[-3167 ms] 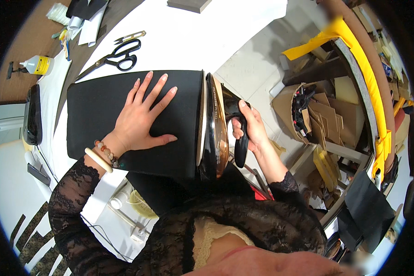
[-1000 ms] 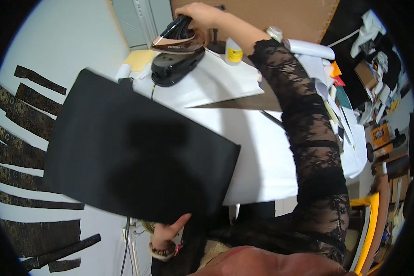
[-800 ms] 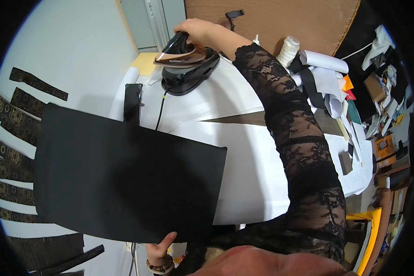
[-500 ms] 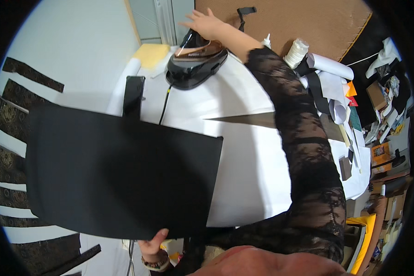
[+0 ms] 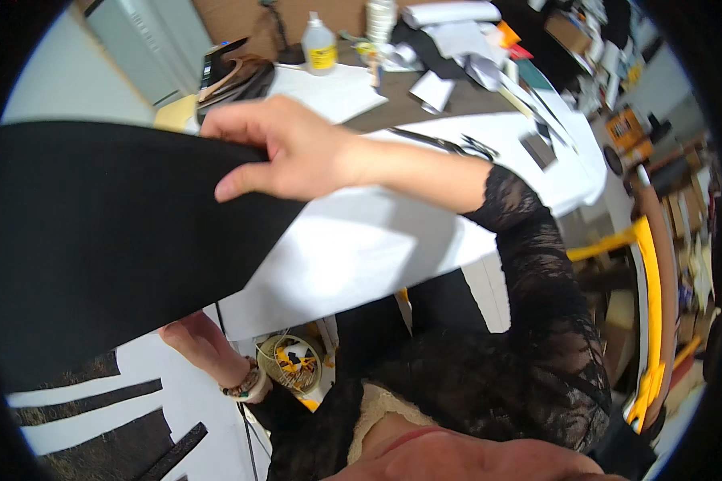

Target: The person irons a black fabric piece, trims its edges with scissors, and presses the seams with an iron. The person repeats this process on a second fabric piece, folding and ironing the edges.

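A large, stiff black sheet fills the left of the view, raised above the white-covered table. My right hand is at its upper right corner, thumb lying across the face and the other fingers along and over the top edge. At the lower edge, my left hand holds the same sheet from below, its fingertips hidden behind it. Past the right hand stands a dark iron, partly covered by the hand and the sheet.
A clear bottle stands at the back beside white paper pieces. Black-handled scissors lie right of centre. Dark patterned fabric strips spread at lower left. Below the table's near edge is a bin of scraps. Paper rolls lie at the back.
My right hand has come back from the iron to the sheet's upper corner. The sheet has shifted left and tilted in view, and the whole view has turned toward the right side of the table.
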Tool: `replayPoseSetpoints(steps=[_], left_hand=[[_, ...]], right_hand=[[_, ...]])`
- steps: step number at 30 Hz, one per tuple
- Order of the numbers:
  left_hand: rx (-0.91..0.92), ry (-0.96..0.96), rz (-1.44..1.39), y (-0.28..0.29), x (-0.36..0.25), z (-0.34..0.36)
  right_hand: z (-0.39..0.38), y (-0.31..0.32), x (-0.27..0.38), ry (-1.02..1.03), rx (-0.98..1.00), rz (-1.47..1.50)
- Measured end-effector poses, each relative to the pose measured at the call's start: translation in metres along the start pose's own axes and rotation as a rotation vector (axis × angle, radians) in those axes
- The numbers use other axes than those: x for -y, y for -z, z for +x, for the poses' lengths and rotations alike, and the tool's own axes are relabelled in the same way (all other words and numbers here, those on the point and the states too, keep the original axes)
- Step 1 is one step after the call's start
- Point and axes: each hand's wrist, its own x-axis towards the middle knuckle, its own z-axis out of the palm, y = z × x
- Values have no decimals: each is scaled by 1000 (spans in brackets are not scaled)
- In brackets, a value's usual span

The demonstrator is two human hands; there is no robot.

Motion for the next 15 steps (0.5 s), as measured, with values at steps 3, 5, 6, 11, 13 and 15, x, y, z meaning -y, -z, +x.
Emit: replayPoseSetpoints(steps=[3, 5, 6, 11, 13, 15], left_hand=[[-80, -81, -8, 4, 5, -13], [-31, -147, -91, -12, 0, -17], [1, -191, -116, -15, -9, -22], [305, -296, -282, 40, 1, -16], [354, -356, -206, -9, -15, -40], [274, -449, -178, -19, -25, -48]], right_hand=[[-61, 0, 38, -94, 66, -208], [-107, 22, 28, 105, -191, -74], [-135, 47, 8, -80, -331, -126], [-309, 152, -94, -813, -71, -1213], [-349, 160, -111, -822, -99, -1226], [-327, 161, -108, -929, -3, -1140]])
